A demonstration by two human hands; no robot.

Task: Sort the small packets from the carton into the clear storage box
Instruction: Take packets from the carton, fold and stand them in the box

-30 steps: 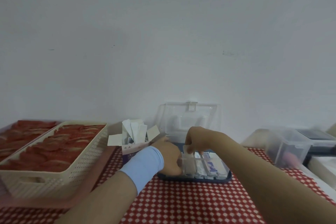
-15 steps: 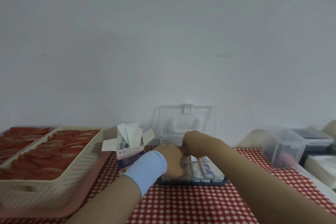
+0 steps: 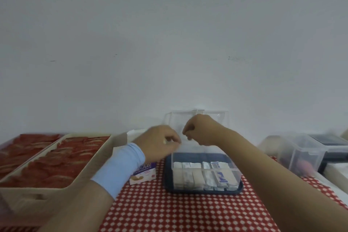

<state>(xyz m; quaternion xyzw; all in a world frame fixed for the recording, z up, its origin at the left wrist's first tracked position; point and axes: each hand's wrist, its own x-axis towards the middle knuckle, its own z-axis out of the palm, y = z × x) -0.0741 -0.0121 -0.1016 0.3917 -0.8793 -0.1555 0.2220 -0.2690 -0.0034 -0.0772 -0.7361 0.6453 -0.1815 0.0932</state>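
Likely a home corner: bare white wall [image 3: 169, 43] at 12 o'clock, red checked cloth [image 3: 169, 213] at 6, cream baskets [image 3: 98, 156] of red pieces at 9, clear plastic tubs [image 3: 293, 154] at 3.

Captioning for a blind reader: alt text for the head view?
A left hand and right hand hover, fingers curled, over the open clear storage box lined with small packets; the carton stands left of it. Blur hides any grip.
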